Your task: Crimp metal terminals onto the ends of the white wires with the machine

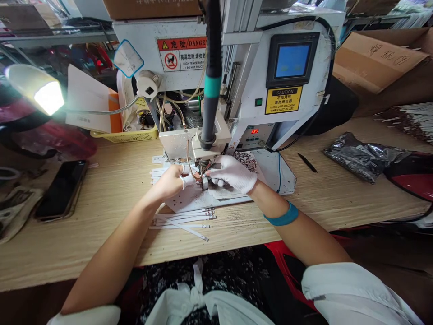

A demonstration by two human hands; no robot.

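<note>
My left hand (pixel 171 180), with white finger cots on its fingertips, reaches under the head of a soldering machine (pixel 209 131). Its fingers are pinched by the tip, and what lies between them is too small to make out. From the other side comes my right hand (pixel 235 174) in a white glove, fingers closed just right of the tip; the piece in them is hidden. Below the tip, between both hands, is a small metal block (pixel 204 182). Several flat white strips with metal ends (pixel 182 220) lie on the table in front of the machine's base plate (pixel 286 178).
A phone (pixel 61 189) lies on the left, under a lit lamp (pixel 49 97). Behind it is a yellow basket (pixel 125 135). Rightward are black tweezers (pixel 307 162), a dark plastic bag (pixel 361 155), more white strips (pixel 416 119) and a cardboard box (pixel 379 58).
</note>
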